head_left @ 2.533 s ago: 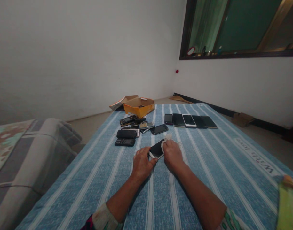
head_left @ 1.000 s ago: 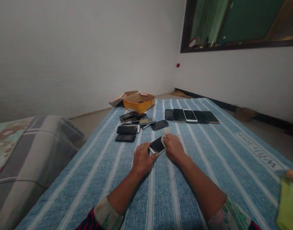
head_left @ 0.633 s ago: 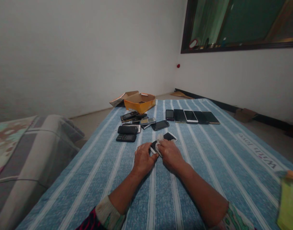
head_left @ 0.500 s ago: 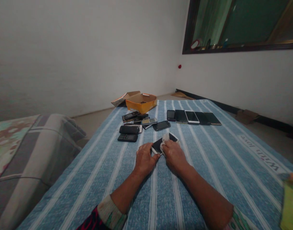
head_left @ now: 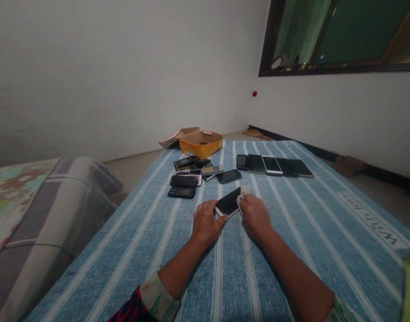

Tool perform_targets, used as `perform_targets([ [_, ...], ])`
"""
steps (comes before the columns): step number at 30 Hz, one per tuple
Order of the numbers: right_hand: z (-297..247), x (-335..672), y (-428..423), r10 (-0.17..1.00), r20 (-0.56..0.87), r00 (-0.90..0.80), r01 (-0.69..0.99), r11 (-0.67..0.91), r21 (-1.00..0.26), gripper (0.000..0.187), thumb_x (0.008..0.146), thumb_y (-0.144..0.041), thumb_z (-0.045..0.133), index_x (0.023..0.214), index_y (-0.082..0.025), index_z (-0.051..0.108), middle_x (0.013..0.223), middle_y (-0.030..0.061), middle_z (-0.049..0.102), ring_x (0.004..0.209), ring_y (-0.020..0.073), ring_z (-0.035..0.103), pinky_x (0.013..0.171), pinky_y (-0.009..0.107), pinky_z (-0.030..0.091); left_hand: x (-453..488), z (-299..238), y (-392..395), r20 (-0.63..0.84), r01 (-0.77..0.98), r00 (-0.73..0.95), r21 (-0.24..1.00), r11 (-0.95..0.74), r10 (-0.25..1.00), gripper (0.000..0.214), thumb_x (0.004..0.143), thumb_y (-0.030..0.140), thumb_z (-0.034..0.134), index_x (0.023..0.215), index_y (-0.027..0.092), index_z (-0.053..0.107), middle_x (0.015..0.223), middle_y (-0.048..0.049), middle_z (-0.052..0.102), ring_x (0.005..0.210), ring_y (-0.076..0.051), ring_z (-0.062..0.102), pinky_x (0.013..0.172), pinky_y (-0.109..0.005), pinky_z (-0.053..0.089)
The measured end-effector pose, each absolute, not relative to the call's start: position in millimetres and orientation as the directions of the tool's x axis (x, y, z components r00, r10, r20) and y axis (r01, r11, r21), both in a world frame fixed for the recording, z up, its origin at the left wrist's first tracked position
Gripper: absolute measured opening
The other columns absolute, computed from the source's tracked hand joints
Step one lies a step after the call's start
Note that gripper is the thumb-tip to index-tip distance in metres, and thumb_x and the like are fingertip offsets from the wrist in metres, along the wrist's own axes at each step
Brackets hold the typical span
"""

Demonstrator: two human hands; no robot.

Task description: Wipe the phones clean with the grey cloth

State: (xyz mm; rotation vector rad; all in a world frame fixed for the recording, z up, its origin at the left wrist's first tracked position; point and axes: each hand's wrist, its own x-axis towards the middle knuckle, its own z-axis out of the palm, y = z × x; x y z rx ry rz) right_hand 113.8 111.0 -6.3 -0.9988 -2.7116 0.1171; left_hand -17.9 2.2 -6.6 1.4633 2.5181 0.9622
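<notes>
Two hands, one phone and one tissue make up the work at the centre of the bed, with more phones lying beyond. The **left hand** point(head_left: 207, 222) and **right hand** point(head_left: 255, 217) are close together, palms down, both on the same **phone** point(head_left: 228, 202). The forearms rise from the bottom corners of the view and converge in a V, resting low over the blue-and-white striped **sheet** point(head_left: 221, 286). The left hand's fingers clasp the phone's lower-left end, while the right hand pinches a white **tissue** point(head_left: 242, 197) against its upper-right end. The phone lies screen up just above the sheet's middle, nearer the person than the other phones, with its long axis tilted from lower left to upper right. Ahead and to the right, a **row of five smartphones** point(head_left: 271, 165) lies side by side, with their long axes pointing away from the person. Ahead and to the left, a **loose cluster of about eight phones** point(head_left: 211, 170), some with keypads, overlaps too much for an exact count. Just beyond that cluster sits an open orange **box** point(head_left: 201, 149).
</notes>
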Motion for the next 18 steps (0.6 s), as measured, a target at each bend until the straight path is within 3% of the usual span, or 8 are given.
perform_targets([
  [3, -9.8, 110.3, 100.5, 0.606, 0.222, -0.764, 0.588, 0.795, -0.150, 0.031, 0.093, -0.010, 0.045, 0.114, -0.011, 0.068, 0.122, 0.0180, 0.062, 0.116, 0.0305, 0.049, 0.099, 0.040, 0.036, -18.3, -7.3, 2.8, 0.240, 0.762, -0.542, 0.545, 0.351, 0.806, 0.044, 0.071, 0.018, 0.077, 0.114, 0.018, 0.066, 0.121, -0.0108, 0.070, 0.118, -0.031, 0.061, 0.101, -0.042, 0.045],
  [9, -14.2, 97.1, 91.1, 0.362, 0.257, -0.896, 0.322, 0.928, -0.186, 0.030, 0.095, -0.012, 0.048, 0.118, -0.015, 0.067, 0.129, 0.0129, 0.061, 0.124, 0.0270, 0.045, 0.106, 0.038, 0.032, -19.9, -11.7, 4.6, 0.268, 0.770, -0.538, 0.541, 0.338, 0.799, 0.040, 0.073, 0.018, 0.073, 0.112, 0.017, 0.067, 0.117, -0.0114, 0.072, 0.115, -0.030, 0.063, 0.099, -0.042, 0.047],
  [11, -10.5, 95.4, 101.2, 0.377, 0.235, -0.896, 0.339, 0.922, -0.187, 0.027, 0.095, -0.015, 0.050, 0.115, -0.015, 0.068, 0.126, 0.0127, 0.062, 0.121, 0.0268, 0.047, 0.103, 0.038, 0.034, -20.4, -12.5, 4.3, 0.277, 0.773, -0.535, 0.543, 0.329, 0.798, 0.041, 0.072, 0.019, 0.075, 0.112, 0.019, 0.067, 0.118, -0.0101, 0.072, 0.114, -0.030, 0.063, 0.099, -0.042, 0.047],
  [16, -0.8, 98.9, 127.9, 0.609, 0.197, -0.768, 0.590, 0.793, -0.153, 0.030, 0.096, -0.011, 0.041, 0.109, -0.013, 0.069, 0.114, 0.0146, 0.064, 0.110, 0.0262, 0.052, 0.093, 0.036, 0.036, -20.2, -10.6, 2.9, 0.271, 0.772, -0.529, 0.548, 0.323, 0.804, 0.044, 0.070, 0.019, 0.077, 0.113, 0.018, 0.066, 0.118, -0.0106, 0.071, 0.114, -0.030, 0.063, 0.100, -0.042, 0.046],
  [18, -0.8, 99.2, 128.4, 0.625, 0.204, -0.753, 0.606, 0.780, -0.154, 0.030, 0.096, -0.009, 0.041, 0.108, -0.013, 0.069, 0.113, 0.0151, 0.064, 0.109, 0.0260, 0.052, 0.092, 0.036, 0.036, -19.9, -9.7, 2.9, 0.267, 0.770, -0.530, 0.549, 0.325, 0.805, 0.045, 0.071, 0.018, 0.077, 0.114, 0.017, 0.066, 0.119, -0.0117, 0.070, 0.115, -0.030, 0.062, 0.101, -0.042, 0.046],
])
